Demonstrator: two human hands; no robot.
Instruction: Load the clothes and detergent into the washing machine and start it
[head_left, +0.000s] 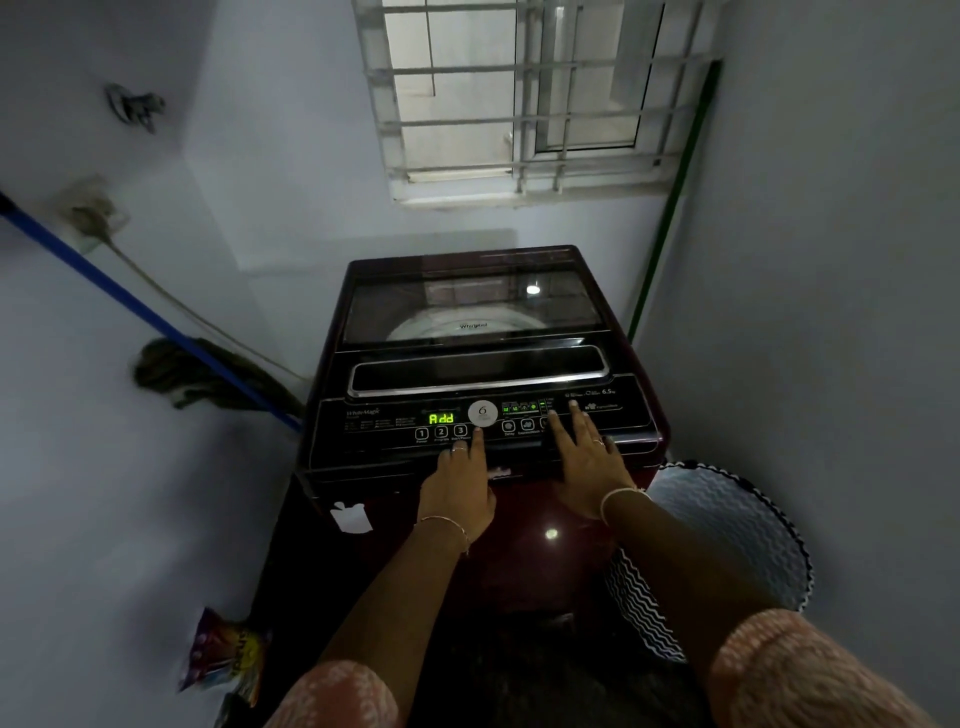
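Note:
A dark red top-loading washing machine (519, 525) stands in front of me with its glass lid (470, 306) closed. The black control panel (374, 441) is lit, and its green display (441, 418) reads "Add". My left hand (460, 488) rests at the panel's front edge, one straight finger touching the panel just right of the numbered buttons (440, 432). My right hand (589, 462) lies flat on the panel's right side, fingers straight and spread. The clothes are hidden from view.
A detergent packet (228, 657) lies on the floor at the lower left. A patterned laundry basket (727, 551) stands right of the machine. A blue-handled mop (171, 332) leans against the left wall. A barred window (519, 98) is above. Walls close in on both sides.

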